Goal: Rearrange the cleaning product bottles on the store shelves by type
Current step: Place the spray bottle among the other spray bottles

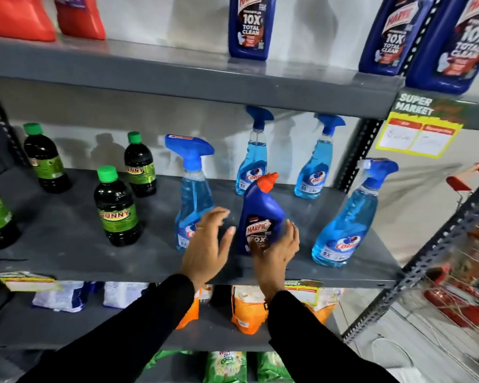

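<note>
A dark blue Harpic bottle [263, 205] with an orange-red cap stands tilted on the grey middle shelf [67, 244], among several light-blue Colin spray bottles [349, 217]. My right hand [277, 258] wraps its lower right side, thumb across the label. My left hand [208, 247] hovers just left of it, fingers spread, in front of another Colin spray bottle [194, 189] and holding nothing. Three more Harpic bottles [250, 26] stand on the shelf above. Dark bottles with green caps [116, 208] fill the left of the middle shelf.
Red pouches [17, 17] sit at the top left. The lower shelf holds orange pouches [246, 308] and white packs [64, 295]. A wire shopping trolley [468, 272] with red handles stands close on the right, beside the rack's upright post [354, 156].
</note>
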